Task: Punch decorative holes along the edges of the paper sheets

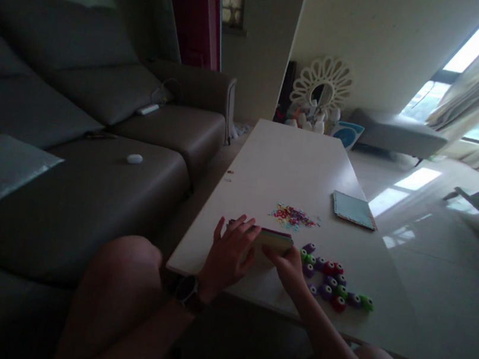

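A stack of coloured sheets (278, 240) is held up at the near edge of the white surface (290, 160), tilted so that its pale face looks back toward the person and its pink and dark layers show along the top. The right hand (287, 263) pinches the stack's right end, thumb on the near face and fingers mostly hidden behind, a grip that probably keeps the layers together and carries the weight. The left hand (231, 253) has its fingers spread over the upper left edge, thumb standing apart — likely steadying or squaring that end rather than clamping it, though the dim, soft view leaves the exact contact uncertain. Just beyond the stack lies a loose scatter of tiny multicoloured pieces (292, 216), spread thin enough that single pieces look easy to pick out. Beside the right hand sits a cluster of purple, green and red rounded pieces (329, 283) with pale round ends, bunched within short reach. A pale blue-green pad with a patterned edge (354, 210) lies flat near the surface's right side — well apart from the hands, which leaves the middle to the scatter.
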The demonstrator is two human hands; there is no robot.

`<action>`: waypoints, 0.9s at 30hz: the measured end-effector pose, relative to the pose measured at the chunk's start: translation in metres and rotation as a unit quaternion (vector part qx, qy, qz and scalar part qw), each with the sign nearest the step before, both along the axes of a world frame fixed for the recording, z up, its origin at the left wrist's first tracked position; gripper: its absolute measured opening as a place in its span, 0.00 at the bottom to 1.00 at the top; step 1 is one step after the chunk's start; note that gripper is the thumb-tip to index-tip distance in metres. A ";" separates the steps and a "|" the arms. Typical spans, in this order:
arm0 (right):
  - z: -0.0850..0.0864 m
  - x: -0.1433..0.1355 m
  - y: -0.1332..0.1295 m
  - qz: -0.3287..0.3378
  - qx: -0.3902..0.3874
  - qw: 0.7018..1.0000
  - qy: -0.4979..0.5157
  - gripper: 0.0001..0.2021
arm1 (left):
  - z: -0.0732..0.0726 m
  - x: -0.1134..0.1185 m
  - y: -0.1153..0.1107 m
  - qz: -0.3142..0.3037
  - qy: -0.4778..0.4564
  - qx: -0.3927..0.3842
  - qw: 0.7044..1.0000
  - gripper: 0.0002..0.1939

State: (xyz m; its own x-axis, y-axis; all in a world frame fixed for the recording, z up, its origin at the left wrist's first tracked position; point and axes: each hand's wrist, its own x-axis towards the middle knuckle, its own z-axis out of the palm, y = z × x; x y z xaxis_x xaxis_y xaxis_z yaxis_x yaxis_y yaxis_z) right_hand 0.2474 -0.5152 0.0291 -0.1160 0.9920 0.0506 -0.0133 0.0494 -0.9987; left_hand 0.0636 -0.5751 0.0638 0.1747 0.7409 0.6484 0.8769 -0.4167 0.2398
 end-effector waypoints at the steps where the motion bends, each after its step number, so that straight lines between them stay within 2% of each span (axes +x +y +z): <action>1: 0.000 0.000 0.000 0.000 0.003 1.000 -0.003 0.20 | 0.001 0.002 0.000 0.000 0.000 0.004 1.000 0.31; 6: 0.000 -0.001 0.000 0.019 0.019 1.000 -0.002 0.17 | 0.010 0.012 0.000 -0.047 0.019 -0.034 0.998 0.32; 10: 0.001 -0.001 -0.001 0.023 0.018 1.000 0.007 0.13 | 0.017 0.019 0.001 -0.050 0.023 -0.049 0.997 0.31; 15: -0.001 0.000 0.000 0.032 0.042 0.998 -0.023 0.13 | 0.016 0.020 0.004 -0.060 0.007 -0.048 0.997 0.31; 17: -0.003 0.000 0.001 0.018 0.035 0.999 -0.018 0.15 | 0.010 0.013 0.006 -0.024 -0.047 -0.010 0.999 0.34; 19: -0.004 0.001 0.003 -0.008 0.015 1.000 -0.005 0.16 | 0.004 0.003 0.011 0.024 -0.165 0.016 0.986 0.36; 21: -0.002 0.002 0.006 -0.032 -0.014 0.999 0.021 0.17 | -0.003 -0.008 0.018 0.047 -0.310 -0.020 0.949 0.36; 23: 0.002 0.004 0.008 -0.045 -0.052 0.995 0.065 0.19 | -0.009 -0.017 0.025 0.008 -0.439 -0.149 0.886 0.32; 25: 0.008 0.006 0.009 -0.050 -0.097 0.988 0.110 0.21 | -0.014 -0.020 0.028 -0.070 -0.530 -0.310 0.786 0.27; 27: 0.015 0.008 0.009 -0.048 -0.134 0.980 0.140 0.23 | -0.017 -0.020 0.027 -0.117 -0.581 -0.415 0.690 0.26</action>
State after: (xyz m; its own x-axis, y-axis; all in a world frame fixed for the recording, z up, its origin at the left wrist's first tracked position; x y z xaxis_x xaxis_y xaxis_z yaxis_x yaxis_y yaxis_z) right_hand 0.2558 -0.5065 0.0438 -0.0393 0.9797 -0.1967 -0.2962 -0.1994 -0.9341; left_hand 0.0440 -0.5477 0.0471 0.0730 0.9811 -0.1794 -0.1759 0.1897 0.9660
